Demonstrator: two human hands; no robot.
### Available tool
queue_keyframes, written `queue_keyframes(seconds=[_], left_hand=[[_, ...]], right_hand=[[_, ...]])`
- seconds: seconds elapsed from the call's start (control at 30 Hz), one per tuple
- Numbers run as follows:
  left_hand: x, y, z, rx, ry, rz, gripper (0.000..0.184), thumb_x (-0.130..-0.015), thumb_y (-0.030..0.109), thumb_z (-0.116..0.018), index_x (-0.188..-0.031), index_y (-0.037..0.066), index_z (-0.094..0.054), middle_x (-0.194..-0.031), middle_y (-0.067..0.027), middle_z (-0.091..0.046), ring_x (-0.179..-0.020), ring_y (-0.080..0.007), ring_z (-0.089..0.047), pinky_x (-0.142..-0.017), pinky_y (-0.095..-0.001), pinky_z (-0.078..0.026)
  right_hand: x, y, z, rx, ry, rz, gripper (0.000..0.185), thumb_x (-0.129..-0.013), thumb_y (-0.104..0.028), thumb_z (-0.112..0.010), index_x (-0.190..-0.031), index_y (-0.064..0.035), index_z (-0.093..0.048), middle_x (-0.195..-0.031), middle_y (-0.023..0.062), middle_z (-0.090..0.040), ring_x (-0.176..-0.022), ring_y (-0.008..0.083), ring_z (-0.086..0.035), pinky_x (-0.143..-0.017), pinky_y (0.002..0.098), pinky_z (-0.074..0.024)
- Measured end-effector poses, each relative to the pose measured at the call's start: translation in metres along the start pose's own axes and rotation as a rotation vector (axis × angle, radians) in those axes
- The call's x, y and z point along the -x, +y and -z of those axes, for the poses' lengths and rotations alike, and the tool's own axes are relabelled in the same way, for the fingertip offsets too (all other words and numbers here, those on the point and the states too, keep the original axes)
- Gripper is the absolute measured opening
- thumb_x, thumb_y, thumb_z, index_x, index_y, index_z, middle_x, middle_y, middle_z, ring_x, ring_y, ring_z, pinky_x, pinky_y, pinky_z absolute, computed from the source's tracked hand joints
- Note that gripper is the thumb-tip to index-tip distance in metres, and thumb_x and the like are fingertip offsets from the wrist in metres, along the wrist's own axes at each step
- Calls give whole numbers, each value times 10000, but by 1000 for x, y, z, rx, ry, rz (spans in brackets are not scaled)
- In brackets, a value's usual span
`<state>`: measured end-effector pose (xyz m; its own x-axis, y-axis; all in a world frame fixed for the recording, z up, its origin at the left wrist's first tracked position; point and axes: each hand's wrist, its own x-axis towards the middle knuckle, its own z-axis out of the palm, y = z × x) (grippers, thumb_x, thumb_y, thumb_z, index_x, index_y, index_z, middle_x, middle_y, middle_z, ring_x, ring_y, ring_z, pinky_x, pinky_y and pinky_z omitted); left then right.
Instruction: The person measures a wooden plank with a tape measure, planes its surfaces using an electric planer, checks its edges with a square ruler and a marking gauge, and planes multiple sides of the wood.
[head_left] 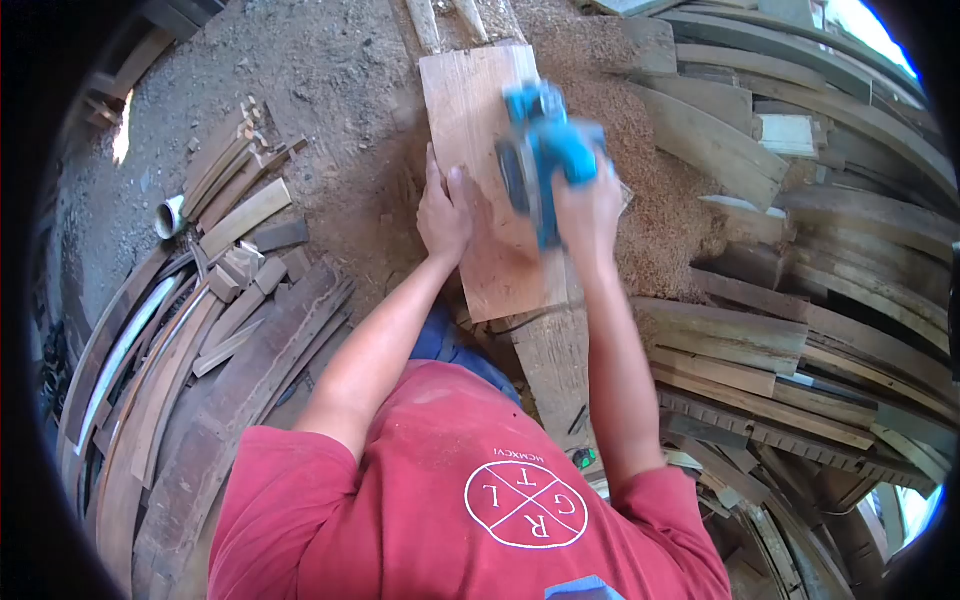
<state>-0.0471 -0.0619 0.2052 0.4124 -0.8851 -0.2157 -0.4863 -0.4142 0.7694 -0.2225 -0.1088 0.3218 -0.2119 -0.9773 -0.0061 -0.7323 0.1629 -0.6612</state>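
Observation:
A pale wooden board (490,270) lies lengthwise in front of me. On its left edge rests my left hand (445,213), thumb toward the upper face and fingers along the side, gripping it. My right hand (588,205) is wrapped round the handle of a teal electric planer (548,140), blurred by motion. The planer sits over the right part of the board, and its underside is hidden from me. Beneath the board's near end, a rougher plank (555,365) runs toward my body.
Sawdust and shavings (670,215) cover the ground right of the board. Stacked planks (720,345) fill the right side. More timber (200,440) and offcuts (245,270) lie at left, near a white pipe (170,216). A small green-and-black object (583,458) lies near my body.

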Motion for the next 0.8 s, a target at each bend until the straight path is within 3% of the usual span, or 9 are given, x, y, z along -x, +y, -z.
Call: queue_keyframes(seconds=[0.07,0.13,0.2,0.27,0.3,0.43,0.63,0.7,0.8], left_hand=[[-1,-4,-5,-29,16,4,671,-1135,552,-384,-1704,201,-323,-1358,-261,-702,-1201,-469,-691,-979,-558,-552],[-1,-4,-5,-59,18,14,678,-1137,570,-369,-1700,196,-327,-1356,-256,-706,-1193,-461,-697,-984,-567,-556],[-3,-4,-5,-54,19,19,670,-1137,561,-377,-1696,192,-337,-1321,-266,-716,-1163,-468,-706,-965,-571,-562],[1,-7,-5,-58,-10,29,663,-1137,551,-385,-1691,189,-346,-1286,-276,-727,-1132,-475,-716,-946,-574,-567],[1,-9,-4,-48,2,-10,657,-1135,539,-400,-1686,183,-357,-1226,-286,-739,-1083,-484,-725,-913,-579,-572],[-5,-7,-2,-32,-2,-10,657,-1120,511,-458,-1672,165,-382,-1070,-306,-755,-961,-509,-734,-829,-594,-576],[-6,-7,-2,-2,30,-46,684,-1103,501,-500,-1678,154,-374,-1049,-311,-750,-958,-516,-727,-839,-594,-569],[-4,-2,3,14,-8,0,693,-1104,500,-498,-1682,141,-366,-1052,-309,-751,-959,-512,-730,-842,-584,-568],[-7,-1,4,73,-39,15,704,-1107,501,-494,-1690,133,-350,-1063,-306,-751,-965,-504,-734,-846,-566,-565]], right_hand=[[87,23,33,-86,-63,-138,503,-913,-116,-718,-1412,-68,-672,-1154,257,-762,-1093,434,-750,-939,482,-581],[175,48,67,-80,-128,-268,554,-895,-32,-723,-1444,-61,-658,-1162,274,-767,-1130,356,-769,-956,458,-581],[257,78,90,-64,-91,-184,607,-876,21,-722,-1470,-78,-650,-1163,260,-775,-1123,335,-776,-945,454,-589],[284,82,100,-91,-134,-324,641,-860,51,-715,-1482,-86,-645,-1155,257,-781,-1073,325,-791,-910,449,-597],[276,75,104,-111,-160,-398,630,-865,44,-711,-1478,-83,-646,-1150,262,-780,-1060,331,-794,-899,448,-598],[200,54,77,-109,-142,-324,585,-875,11,-716,-1452,-67,-654,-1129,274,-775,-1047,343,-795,-883,445,-594],[62,21,20,-89,-20,-103,493,-882,-79,-723,-1373,-54,-684,-1083,278,-763,-1068,457,-749,-904,498,-577],[3,8,-4,-96,3,-27,382,-886,-91,-706,-1264,-35,-717,-1076,286,-759,-1063,502,-718,-906,531,-572],[-82,-28,-27,10,-19,-30,290,-856,-157,-712,-1104,-13,-750,-1072,295,-760,-1052,498,-725,-915,553,-581]])
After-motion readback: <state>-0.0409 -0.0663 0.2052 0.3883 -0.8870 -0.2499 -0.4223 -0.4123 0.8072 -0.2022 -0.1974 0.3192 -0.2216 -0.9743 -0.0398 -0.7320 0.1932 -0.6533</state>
